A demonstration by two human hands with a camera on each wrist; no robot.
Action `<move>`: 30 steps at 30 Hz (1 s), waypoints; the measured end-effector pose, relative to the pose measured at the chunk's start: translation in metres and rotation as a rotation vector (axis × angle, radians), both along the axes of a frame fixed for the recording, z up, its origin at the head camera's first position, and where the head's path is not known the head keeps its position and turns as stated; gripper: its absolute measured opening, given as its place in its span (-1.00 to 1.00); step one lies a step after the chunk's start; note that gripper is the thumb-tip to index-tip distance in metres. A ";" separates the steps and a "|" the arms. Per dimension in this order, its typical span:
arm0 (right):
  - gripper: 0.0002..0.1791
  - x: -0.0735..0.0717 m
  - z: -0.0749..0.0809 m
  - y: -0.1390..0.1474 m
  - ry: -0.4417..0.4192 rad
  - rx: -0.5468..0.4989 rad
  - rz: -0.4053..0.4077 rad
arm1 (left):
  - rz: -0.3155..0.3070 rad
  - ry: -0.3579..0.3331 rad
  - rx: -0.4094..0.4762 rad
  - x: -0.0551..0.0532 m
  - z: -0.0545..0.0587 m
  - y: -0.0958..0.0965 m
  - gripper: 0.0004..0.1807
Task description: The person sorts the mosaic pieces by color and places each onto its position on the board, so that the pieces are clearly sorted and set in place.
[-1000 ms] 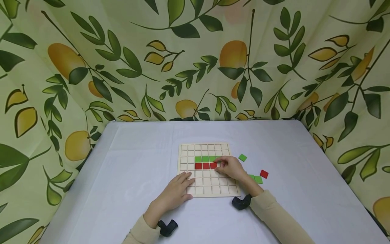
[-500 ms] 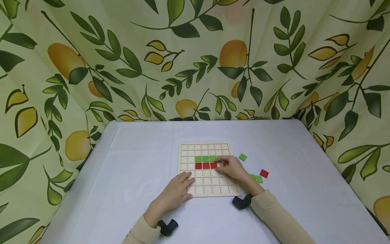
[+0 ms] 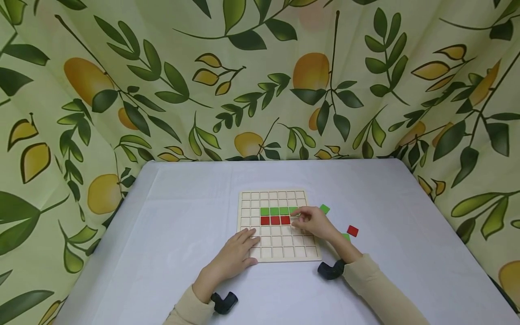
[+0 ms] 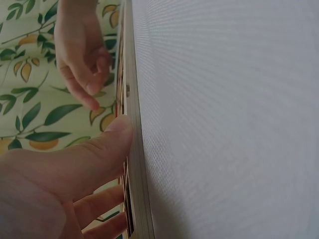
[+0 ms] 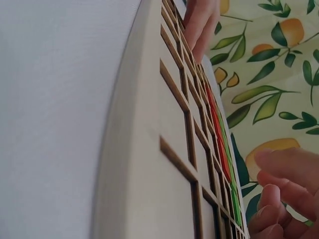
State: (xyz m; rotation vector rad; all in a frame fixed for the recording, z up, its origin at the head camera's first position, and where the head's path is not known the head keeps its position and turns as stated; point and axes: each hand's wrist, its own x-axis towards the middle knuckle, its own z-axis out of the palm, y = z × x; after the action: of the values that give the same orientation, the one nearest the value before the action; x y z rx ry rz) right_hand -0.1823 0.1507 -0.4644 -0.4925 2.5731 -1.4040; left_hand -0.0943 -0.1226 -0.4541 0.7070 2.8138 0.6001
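A square wooden grid board (image 3: 280, 250) lies flat on the white-covered table. Across its middle runs a row of several green square tiles (image 3: 274, 211), with three red square tiles (image 3: 275, 220) in the row just below. My left hand (image 3: 232, 256) rests on the board's lower left with fingers extended; its thumb (image 4: 119, 127) touches the edge in the left wrist view. Just right of the red tiles hovers my right hand (image 3: 318, 223), thumb and forefinger apart, other fingers loosely bent. I see nothing between them. In the right wrist view, its fingers (image 5: 291, 167) are beyond the board.
To the right of the board lie a loose red tile (image 3: 352, 230), a green tile (image 3: 324, 208) partly behind my right hand, and another green one (image 3: 346, 236) mostly covered by my forearm. A leaf-and-fruit-patterned curtain (image 3: 252, 90) hangs behind the table.
My right hand has drawn back slightly to the right from the third red tile, uncovering it and more of the green row. The left hand stays where it was.
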 end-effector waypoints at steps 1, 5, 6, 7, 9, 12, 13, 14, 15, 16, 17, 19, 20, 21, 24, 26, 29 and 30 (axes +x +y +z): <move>-0.75 0.001 0.000 0.001 0.008 -0.004 0.002 | 0.000 0.000 0.000 0.000 0.000 0.000 -0.38; -0.75 0.003 0.001 0.004 0.023 -0.004 0.006 | -0.002 0.006 0.002 0.000 -0.002 0.000 -0.38; -0.76 0.004 0.002 0.005 0.018 -0.002 0.000 | -0.002 0.008 0.003 -0.001 -0.002 0.000 -0.38; -0.76 0.005 0.003 0.006 0.015 0.003 -0.008 | -0.002 0.008 0.007 -0.001 -0.002 0.000 -0.38; -0.76 0.006 0.005 0.008 0.005 0.004 -0.024 | -0.002 0.009 0.011 -0.001 -0.003 0.000 -0.38; -0.77 0.008 0.009 0.013 0.006 0.007 -0.044 | -0.001 0.006 0.015 -0.001 -0.003 -0.001 -0.38; -0.77 0.009 0.010 0.015 0.010 0.009 -0.044 | -0.001 0.006 0.016 -0.001 -0.003 -0.001 -0.38; -0.77 0.009 0.011 0.017 0.013 0.012 -0.043 | -0.002 0.007 0.014 -0.001 -0.002 -0.001 -0.38; -0.77 0.010 0.011 0.019 0.020 0.015 -0.041 | -0.003 0.007 0.012 -0.001 -0.002 -0.001 -0.38; -0.77 0.010 0.012 0.021 0.021 0.018 -0.040 | -0.004 0.009 0.010 -0.001 -0.002 -0.001 -0.38; -0.77 0.010 0.012 0.022 0.018 0.017 -0.043 | -0.004 0.009 0.010 -0.001 -0.002 -0.001 -0.38; -0.76 0.011 0.013 0.026 0.016 0.011 -0.036 | -0.006 0.014 0.003 -0.001 -0.002 -0.001 -0.38; -0.75 0.012 0.013 0.028 0.015 0.009 -0.034 | -0.007 0.014 0.003 -0.001 -0.002 -0.001 -0.38; -0.75 0.012 0.014 0.030 0.013 0.004 -0.035 | -0.007 0.014 0.003 -0.001 -0.002 -0.001 -0.38; -0.73 0.013 0.013 0.037 0.013 0.001 -0.033 | -0.005 0.013 0.003 -0.001 -0.003 -0.001 -0.38; -0.73 0.014 0.013 0.042 0.017 0.006 -0.034 | -0.003 0.012 0.005 -0.001 -0.003 -0.001 -0.38; -0.74 0.016 0.014 0.048 0.022 0.014 -0.030 | 0.003 0.003 0.002 -0.001 -0.003 -0.001 -0.38; -0.74 0.016 0.014 0.049 0.021 0.016 -0.031 | 0.005 0.000 0.003 -0.001 -0.003 -0.001 -0.38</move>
State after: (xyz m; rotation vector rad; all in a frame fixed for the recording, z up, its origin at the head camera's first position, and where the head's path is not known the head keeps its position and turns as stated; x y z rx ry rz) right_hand -0.1658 0.2001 -0.4502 -0.4698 2.6177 -1.3939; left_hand -0.0950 -0.1231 -0.4573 0.7011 2.8164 0.6059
